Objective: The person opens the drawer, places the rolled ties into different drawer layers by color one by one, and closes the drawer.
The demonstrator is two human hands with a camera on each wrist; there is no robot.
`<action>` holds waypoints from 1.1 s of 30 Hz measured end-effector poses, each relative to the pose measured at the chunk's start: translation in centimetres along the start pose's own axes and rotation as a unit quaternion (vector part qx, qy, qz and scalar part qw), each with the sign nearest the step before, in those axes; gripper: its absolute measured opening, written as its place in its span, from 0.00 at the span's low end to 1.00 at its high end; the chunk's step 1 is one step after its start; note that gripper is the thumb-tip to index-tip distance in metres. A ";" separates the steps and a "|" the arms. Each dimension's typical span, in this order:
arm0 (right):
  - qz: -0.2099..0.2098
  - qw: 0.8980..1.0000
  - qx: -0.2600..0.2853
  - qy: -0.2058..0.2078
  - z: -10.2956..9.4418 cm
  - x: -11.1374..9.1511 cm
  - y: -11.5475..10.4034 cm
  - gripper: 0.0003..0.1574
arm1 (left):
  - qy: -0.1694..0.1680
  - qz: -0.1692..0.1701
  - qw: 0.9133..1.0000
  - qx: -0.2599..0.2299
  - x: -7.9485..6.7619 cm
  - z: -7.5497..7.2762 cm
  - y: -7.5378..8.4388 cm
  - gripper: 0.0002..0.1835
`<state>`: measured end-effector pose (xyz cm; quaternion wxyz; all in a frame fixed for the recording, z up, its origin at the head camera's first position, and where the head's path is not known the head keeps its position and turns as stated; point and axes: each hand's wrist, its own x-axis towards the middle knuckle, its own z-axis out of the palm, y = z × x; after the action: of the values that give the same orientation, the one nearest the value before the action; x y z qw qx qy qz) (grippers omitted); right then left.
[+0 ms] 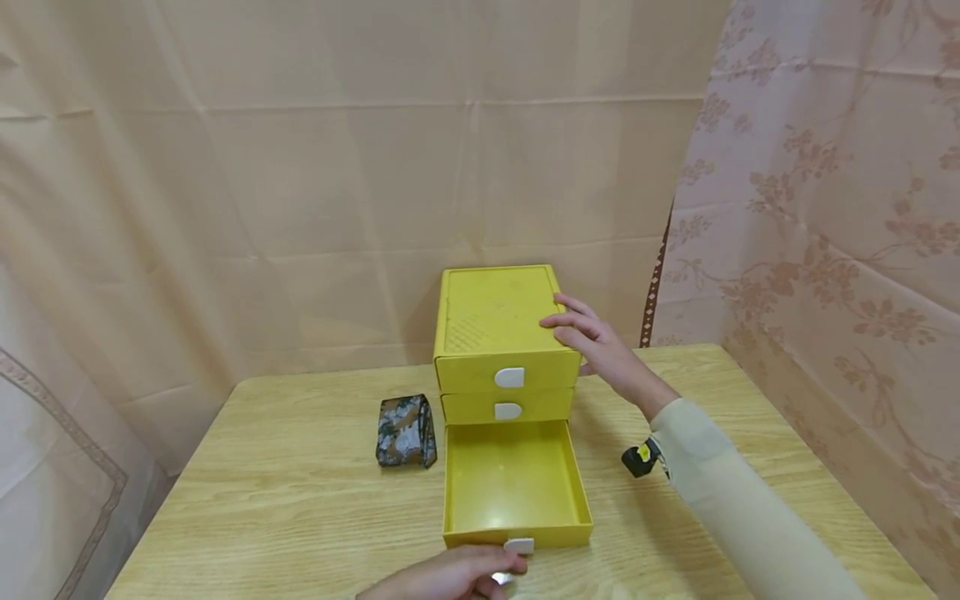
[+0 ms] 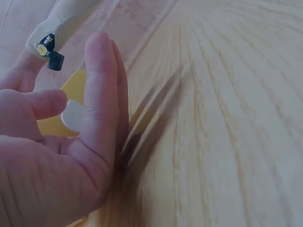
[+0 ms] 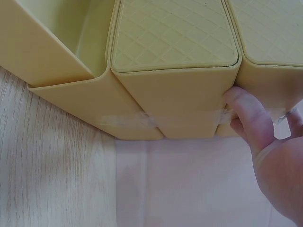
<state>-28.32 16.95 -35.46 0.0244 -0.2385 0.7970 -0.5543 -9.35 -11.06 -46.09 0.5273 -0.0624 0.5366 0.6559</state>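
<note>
A yellow three-drawer cabinet [image 1: 498, 308] stands on the table, with a white tab on each drawer front. Its bottom drawer [image 1: 513, 483] is pulled out, and the bare yellow floor inside shows. My left hand [image 1: 457, 575] is low in front of that drawer, right by its white tab [image 1: 520, 546]. In the left wrist view the fingers [image 2: 100, 90] are straight and the thumb stands apart from them, the tab visible between. My right hand [image 1: 600, 346] rests on the cabinet's top right edge, fingertips on top. Its thumb [image 3: 248, 111] presses the side near a seam.
A folded camouflage-patterned cloth item [image 1: 406, 431] lies on the wooden table [image 1: 300, 475], left of the cabinet. A beige curtain [image 1: 337, 192] hangs behind, and a floral curtain [image 1: 840, 208] hangs at the right. Clear tape [image 3: 128, 119] runs along the cabinet's side.
</note>
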 end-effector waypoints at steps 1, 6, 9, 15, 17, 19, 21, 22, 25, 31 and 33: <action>-0.002 1.000 0.001 -0.001 0.0 0.0 0.0 0.21 | -0.001 0.004 1.000 0.007 0.0 -0.1 0.0 0.29; 0.003 1.000 0.003 -0.002 0.0 0.0 -0.1 0.21 | -0.007 0.017 1.000 0.023 0.1 -0.4 -0.1 0.26; 0.007 1.000 0.005 -0.003 0.1 -0.2 -0.7 0.21 | -0.008 0.018 0.999 0.027 0.1 -0.4 -0.1 0.25; 0.010 1.000 0.013 -0.010 0.2 -0.8 -2.6 0.22 | -0.052 0.083 0.988 0.118 0.8 -0.9 0.1 0.23; 0.012 1.000 0.012 -0.010 0.2 -1.0 -2.9 0.22 | -0.064 0.116 0.979 0.154 1.0 -1.0 0.2 0.23; 0.012 1.000 0.011 -0.010 0.2 -1.0 -3.1 0.22 | -0.073 0.122 0.976 0.163 1.2 -1.1 0.2 0.23; 0.011 1.000 0.012 -0.010 0.2 -1.0 -3.1 0.22 | -0.080 0.123 0.975 0.168 1.2 -1.2 0.2 0.23; 0.011 1.000 0.012 -0.011 0.2 -1.0 -3.1 0.22 | -0.082 0.123 0.975 0.169 1.1 -1.2 0.3 0.23; 0.010 1.000 0.013 -0.013 0.2 -1.0 -3.0 0.22 | -0.092 0.121 0.973 0.174 1.1 -1.3 0.3 0.23; 0.012 1.000 0.013 -0.015 0.1 -1.0 -3.0 0.22 | -0.114 0.110 0.972 0.174 0.9 -1.5 0.4 0.23; 0.011 1.000 0.012 -0.014 0.2 -1.0 -3.0 0.22 | -0.120 0.109 0.971 0.175 0.8 -1.5 0.4 0.22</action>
<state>-26.34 16.41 -33.07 0.0444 -0.2366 0.7927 -0.5601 -10.75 -11.66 -46.95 0.5156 0.1686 0.5794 0.6083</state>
